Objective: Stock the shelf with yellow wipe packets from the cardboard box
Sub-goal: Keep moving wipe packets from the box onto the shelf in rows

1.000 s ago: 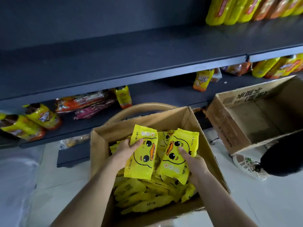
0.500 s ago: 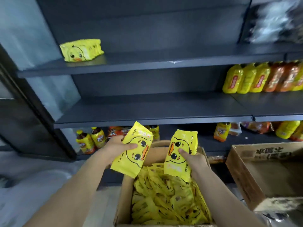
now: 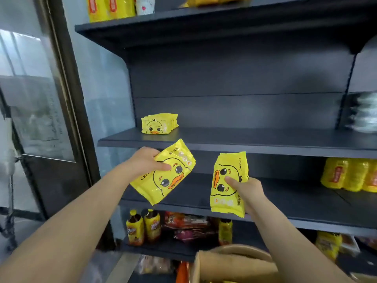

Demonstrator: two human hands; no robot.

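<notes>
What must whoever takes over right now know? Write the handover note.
Left hand: grips the left packet, tilted, just below the shelf edge.
Right hand: grips the right packet, upright, lower and to the right.
Done: a short row of packets stands at the shelf's left end.
Left: set both packets beside the row, then fetch more from the box at bottom; its contents are barely in view.

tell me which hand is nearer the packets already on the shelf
Left. The left hand sits just below the shelved packets; the right hand is lower and farther right.
</notes>
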